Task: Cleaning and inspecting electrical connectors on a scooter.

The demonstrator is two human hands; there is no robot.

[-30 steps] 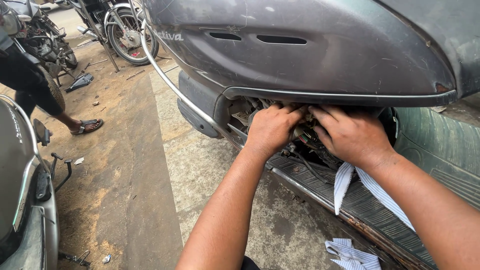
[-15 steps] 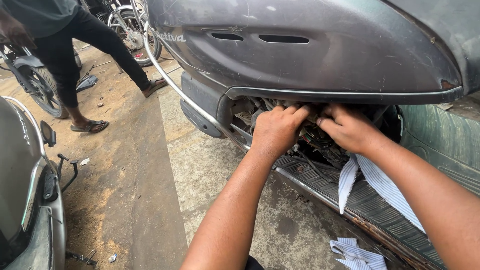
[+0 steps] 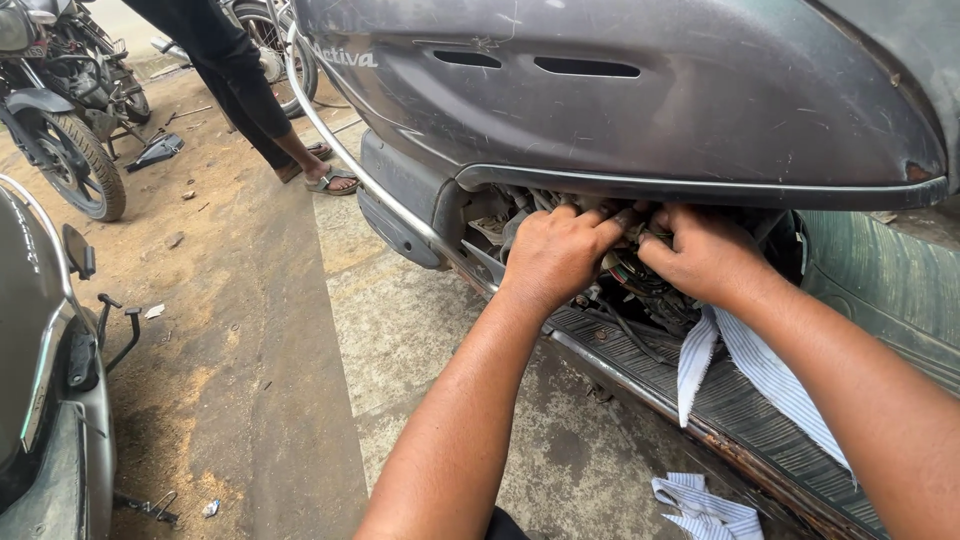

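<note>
Gripping wiring [image 3: 640,272] as before, both curled hands, left hand [image 3: 553,252], right hand [image 3: 706,252]; bystander [image 3: 235,70] farther off.

Fingertips of the left hand [image 3: 555,255] and right hand [image 3: 705,255] disappear under the grey panel [image 3: 620,110]; whether they grip the wiring [image 3: 630,275] cannot be told. The striped cloth [image 3: 760,375] is partly covered by the right forearm. A bystander [image 3: 235,70] is cut off above the waist (top edge). The second scooter [image 3: 45,370] runs off the left edge.
</note>
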